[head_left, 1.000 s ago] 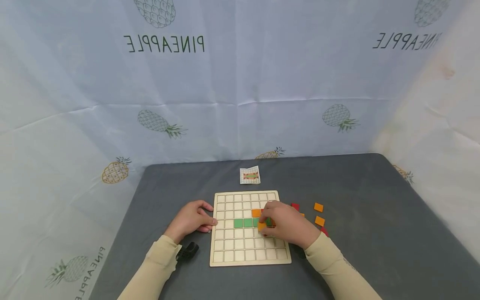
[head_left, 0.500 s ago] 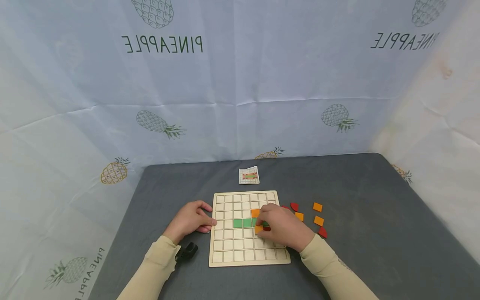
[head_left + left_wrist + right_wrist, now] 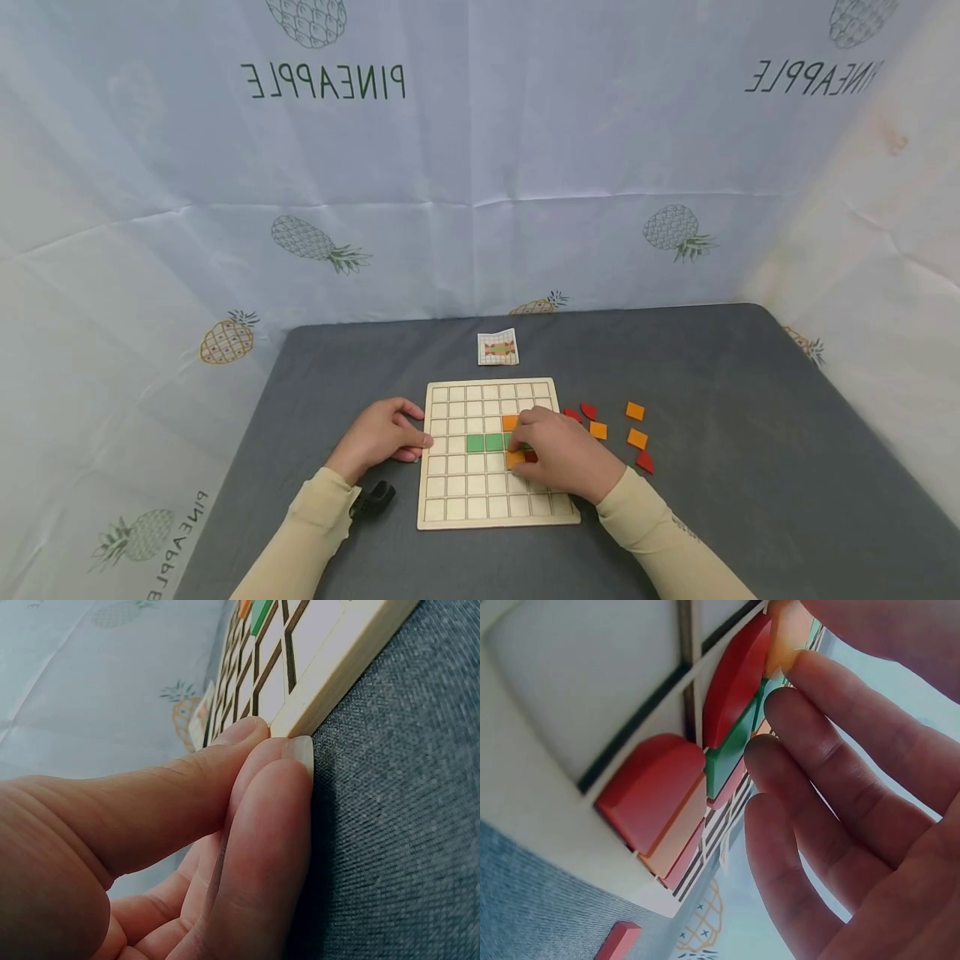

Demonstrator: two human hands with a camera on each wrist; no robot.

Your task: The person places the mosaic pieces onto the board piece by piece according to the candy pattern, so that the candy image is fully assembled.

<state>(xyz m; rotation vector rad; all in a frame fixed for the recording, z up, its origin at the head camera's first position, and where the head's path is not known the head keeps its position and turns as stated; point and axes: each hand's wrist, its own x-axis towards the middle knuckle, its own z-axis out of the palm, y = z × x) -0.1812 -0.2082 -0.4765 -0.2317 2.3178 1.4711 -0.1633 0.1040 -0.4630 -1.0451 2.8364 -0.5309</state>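
Observation:
On the table lies a pale wooden grid board (image 3: 457, 486). My left hand (image 3: 378, 437) pinches its left edge; the left wrist view shows the thumb (image 3: 242, 731) at the rim and a fingertip just below. With thumb and index finger, my right hand (image 3: 562, 450) pinches a square orange tile (image 3: 514, 460) at a cell just below a row of green tiles (image 3: 484, 442). Another orange tile (image 3: 510, 423) sits above that row. In the right wrist view, red curved-edge tiles (image 3: 652, 787) lie in cells near the held tile (image 3: 786, 641). The right hand hides part of the pattern in the head view.
Right of the board are loose orange squares (image 3: 635, 411) and red quarter-round tiles (image 3: 644, 462). Behind the board lies a small printed pattern card (image 3: 497, 347). A pineapple-print curtain (image 3: 450, 150) hangs beyond the table's far edge.
My right hand has shifted slightly left and nearer to me, bringing the orange tile to the cell below the green row. My left hand stays at the board's edge.

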